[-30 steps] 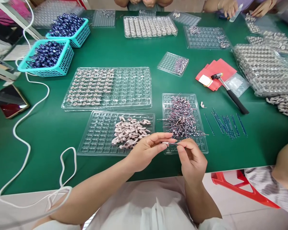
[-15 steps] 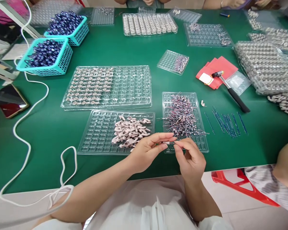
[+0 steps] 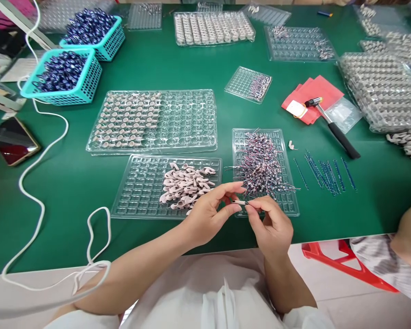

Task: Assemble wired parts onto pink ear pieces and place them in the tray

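A small pale plastic shell (image 3: 239, 202) spans the gap between my hands, over the near edge of the right-hand tray. My left hand (image 3: 205, 212) is closed around its left end with thumb and fingers. At the other end, my right hand (image 3: 272, 224) pinches a tiny dark part against the shell; its exact kind is too small to make out. Left of my hands, loose pale shells (image 3: 187, 185) are heaped on a clear tray (image 3: 137, 189). Just beyond them lies a tangle of small wired components (image 3: 262, 160) on another clear tray (image 3: 238, 139).
A larger tray (image 3: 188, 121) holds rows of pale parts. Turquoise baskets (image 3: 85, 93) of dark blue pieces stand at left, near a phone (image 3: 13, 140) and white cable (image 3: 37, 201). At right lie a hammer (image 3: 342, 139), red sheets (image 3: 320, 93), blue strips (image 3: 325, 176) and stacked trays (image 3: 383, 91).
My left fingers have spread slightly, showing more of the pale shell. Both hands stay close together at the same spot. The view has tipped a little downward.
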### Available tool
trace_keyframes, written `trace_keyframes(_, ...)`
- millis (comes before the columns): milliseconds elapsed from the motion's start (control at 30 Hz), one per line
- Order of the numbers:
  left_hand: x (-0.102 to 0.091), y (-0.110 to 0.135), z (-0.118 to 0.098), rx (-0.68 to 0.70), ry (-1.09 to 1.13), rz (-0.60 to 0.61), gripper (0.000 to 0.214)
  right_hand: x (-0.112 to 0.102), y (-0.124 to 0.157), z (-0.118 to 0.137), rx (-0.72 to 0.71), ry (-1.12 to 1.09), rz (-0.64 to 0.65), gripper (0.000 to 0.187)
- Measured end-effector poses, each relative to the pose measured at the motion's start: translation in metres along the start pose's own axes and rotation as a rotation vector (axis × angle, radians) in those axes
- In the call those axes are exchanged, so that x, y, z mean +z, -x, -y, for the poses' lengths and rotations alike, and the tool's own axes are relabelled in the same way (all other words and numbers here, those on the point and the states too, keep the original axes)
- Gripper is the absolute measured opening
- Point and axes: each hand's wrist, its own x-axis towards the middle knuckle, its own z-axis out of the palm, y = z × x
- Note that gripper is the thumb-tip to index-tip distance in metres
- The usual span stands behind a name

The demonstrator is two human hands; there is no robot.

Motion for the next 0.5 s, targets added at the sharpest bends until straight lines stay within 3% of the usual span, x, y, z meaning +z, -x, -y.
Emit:
trace_keyframes(200, -0.004, -0.002, -0.005, 0.050, -0.134, -0.032, 0.010, 0.000, -0.001, 0.001, -0.008, 0.032, 0.003, 0.018)
trace_keyframes(500, -0.011, -0.006, 0.000, 0.254, -0.373, -0.025, 0.009, -0.002, -0.003, 0.001, -0.055, 0.132, 0.077, 0.016)
